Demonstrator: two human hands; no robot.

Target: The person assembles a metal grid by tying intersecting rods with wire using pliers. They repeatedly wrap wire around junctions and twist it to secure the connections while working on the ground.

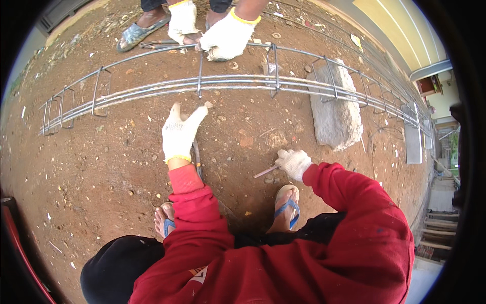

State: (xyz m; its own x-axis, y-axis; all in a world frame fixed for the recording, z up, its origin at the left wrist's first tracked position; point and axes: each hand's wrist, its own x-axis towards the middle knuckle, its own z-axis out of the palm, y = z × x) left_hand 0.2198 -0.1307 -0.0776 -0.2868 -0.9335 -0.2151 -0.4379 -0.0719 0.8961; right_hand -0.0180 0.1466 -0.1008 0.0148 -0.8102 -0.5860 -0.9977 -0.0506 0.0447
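A long cage of steel reinforcing bars (276,81) with square wire stirrups stretches across in front of me. My left hand (181,133), in a white knit glove with a yellow cuff, is just on the near side of the cage, thumb and fingers apart, holding nothing. A dark, curved metal tool (197,154) lies partly hidden beside its wrist. My right hand (294,163), also gloved, is closed on a thin pinkish stick (265,172) above the soil by my right foot. Across the cage, a co-worker's gloved hand (230,39) and other gloved hand (182,21) are at the top bar, near one stirrup.
A rough concrete block (336,109) lies under the cage on the right, with a grey slab (413,139) farther right. Brown soil with pebbles and scraps spreads around my sandalled foot (286,205). The co-worker's sandal (143,34) is behind the cage.
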